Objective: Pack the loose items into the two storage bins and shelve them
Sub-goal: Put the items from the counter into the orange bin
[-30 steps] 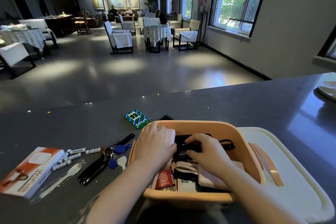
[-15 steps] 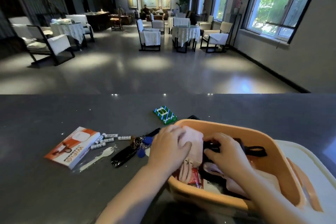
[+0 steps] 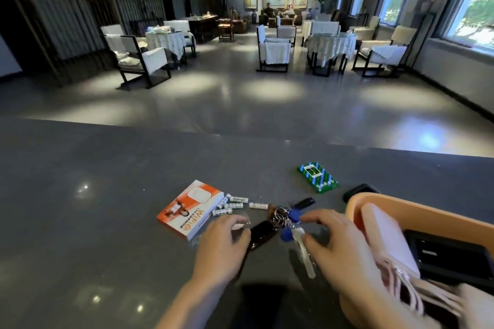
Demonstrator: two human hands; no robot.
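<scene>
An orange storage bin (image 3: 417,212) stands at the right on the dark counter (image 3: 107,195), holding a pale pink pouch (image 3: 385,238), a black device and other items. Left of it lies a key bunch (image 3: 284,218) with blue tags, a dark key fob (image 3: 263,234) and a silver key (image 3: 303,254). My left hand (image 3: 222,246) hovers over the fob's left end, fingers curled, holding nothing. My right hand (image 3: 334,243) spreads above the keys, fingers apart. An orange-and-white WiFi box (image 3: 188,208), several white batteries (image 3: 235,203) and a green-blue card box (image 3: 318,176) lie beyond.
A black object (image 3: 359,191) pokes out behind the bin's far rim. Past the counter's far edge is a lounge with covered chairs and tables, and windows along the right wall. Two people sit far back.
Both hands have come out of the bin and moved left to the key bunch. The view has swung left, so the bin now sits at the right edge.
</scene>
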